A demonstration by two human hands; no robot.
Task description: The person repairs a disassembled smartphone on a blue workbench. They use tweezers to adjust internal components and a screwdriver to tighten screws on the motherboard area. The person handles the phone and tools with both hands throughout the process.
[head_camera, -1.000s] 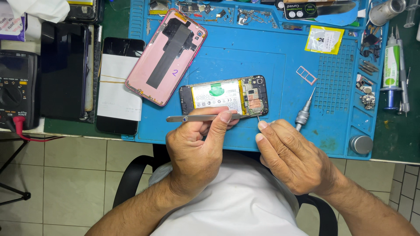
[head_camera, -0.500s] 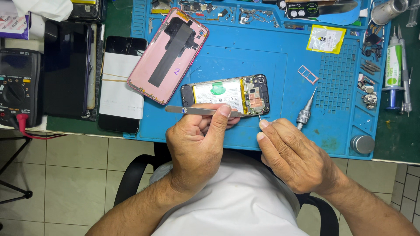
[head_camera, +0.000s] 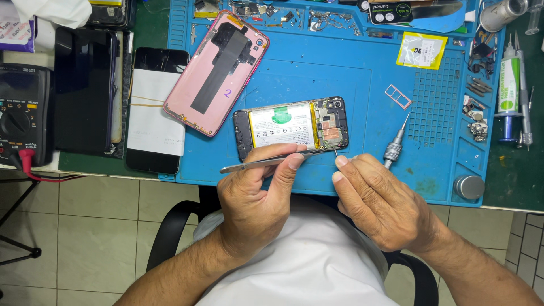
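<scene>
My left hand [head_camera: 255, 198] pinches one pair of slim steel tweezers [head_camera: 266, 162] against the single opened black phone [head_camera: 292, 126] on the blue mat [head_camera: 351, 79]; battery and circuit board exposed. My right hand [head_camera: 382, 198] grasps one thin pin [head_camera: 336, 153].

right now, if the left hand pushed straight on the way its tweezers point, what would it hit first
Probably the opened phone: the left hand aims the tweezers rightward along its near edge, tips at the circuit board end. The right hand fingertips lie just beyond; depth is unclear.
</scene>
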